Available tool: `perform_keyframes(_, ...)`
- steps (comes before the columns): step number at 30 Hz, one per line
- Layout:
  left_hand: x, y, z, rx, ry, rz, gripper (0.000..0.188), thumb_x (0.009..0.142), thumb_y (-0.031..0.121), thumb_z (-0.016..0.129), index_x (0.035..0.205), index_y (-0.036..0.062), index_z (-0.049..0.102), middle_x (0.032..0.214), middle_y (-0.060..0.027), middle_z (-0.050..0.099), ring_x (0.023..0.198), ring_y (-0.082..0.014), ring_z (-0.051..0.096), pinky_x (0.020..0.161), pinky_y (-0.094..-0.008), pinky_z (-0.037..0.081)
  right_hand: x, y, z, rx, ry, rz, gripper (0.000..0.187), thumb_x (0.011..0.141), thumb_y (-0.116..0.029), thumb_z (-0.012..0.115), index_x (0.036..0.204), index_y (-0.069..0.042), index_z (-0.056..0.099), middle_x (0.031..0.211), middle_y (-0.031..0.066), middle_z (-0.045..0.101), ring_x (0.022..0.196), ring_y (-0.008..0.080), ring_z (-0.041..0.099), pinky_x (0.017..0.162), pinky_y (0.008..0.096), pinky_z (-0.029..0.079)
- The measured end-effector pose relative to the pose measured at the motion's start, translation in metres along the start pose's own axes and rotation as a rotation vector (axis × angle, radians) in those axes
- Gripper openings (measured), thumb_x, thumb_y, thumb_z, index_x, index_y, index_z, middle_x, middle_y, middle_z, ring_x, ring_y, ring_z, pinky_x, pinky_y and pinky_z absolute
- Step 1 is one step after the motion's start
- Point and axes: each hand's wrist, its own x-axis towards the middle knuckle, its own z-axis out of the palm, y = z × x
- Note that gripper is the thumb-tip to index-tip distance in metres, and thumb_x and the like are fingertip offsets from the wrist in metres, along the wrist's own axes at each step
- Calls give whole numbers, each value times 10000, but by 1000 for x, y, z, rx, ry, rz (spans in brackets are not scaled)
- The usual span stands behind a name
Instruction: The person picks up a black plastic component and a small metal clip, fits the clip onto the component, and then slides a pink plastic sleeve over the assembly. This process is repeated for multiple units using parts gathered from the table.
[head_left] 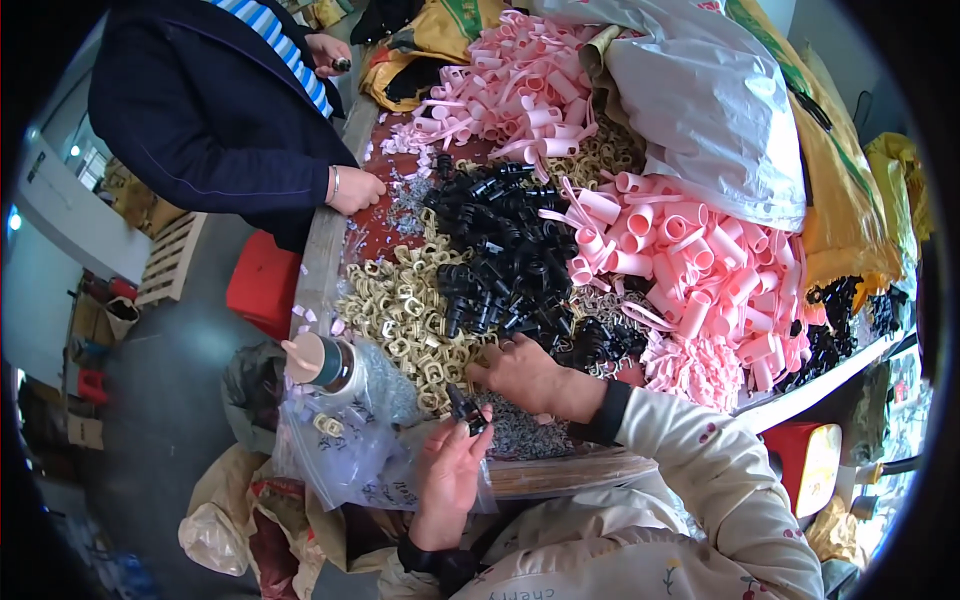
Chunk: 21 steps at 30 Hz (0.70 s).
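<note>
My left hand (452,472) pinches a small black plastic fitting (464,408) upright between thumb and fingers, near the front edge of the table. Just to its right and farther in, my right hand (535,378) lies with curled fingers at the edge of a heap of beige plastic clips (405,325). Its fingertips are partly hidden, and whatever they hold cannot be made out. Beyond that hand spreads a pile of black plastic fittings (510,235). Small grey metal pieces (520,432) lie under and in front of my right wrist.
Pink plastic tubes (690,265) are heaped at the right, with another pink heap (520,85) at the back. A white sack (705,110) covers part of them. A lidded bottle (325,362) and a clear plastic bag (345,455) sit front left. A co-worker's hand (355,190) rests at the far-left edge.
</note>
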Motion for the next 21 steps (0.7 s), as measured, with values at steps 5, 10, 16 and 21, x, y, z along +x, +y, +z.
perform_keyframes(5,-9,4,-3,48,24,47,220,802,130,513,980,2,523,973,-132,559,1033,-236,476,861,-346,395,-7,-1,-1,232,-80,142,224,711,-135,509,928,-83,496,764,116,574,668,249,590,579,348,458)
perform_keyframes(10,-2,-6,11,117,-12,76,184,790,70,519,961,2,531,966,-128,564,966,-217,520,842,-347,417,-41,-1,-24,614,-72,205,197,714,-138,562,875,-46,495,652,121,566,564,233,574,502,338,441)
perform_keyframes(16,4,-21,30,164,-120,10,183,778,27,521,960,4,532,956,-129,567,925,-221,542,826,-360,440,-79,7,-25,1085,39,305,209,751,-161,605,834,-24,470,588,29,533,537,104,522,459,247,400)
perform_keyframes(21,7,-31,38,42,-212,-66,181,770,23,539,950,19,553,967,-94,569,898,-179,543,813,-321,429,-103,8,-27,1456,54,428,195,785,-158,572,872,-21,465,620,13,534,581,57,508,482,209,391)
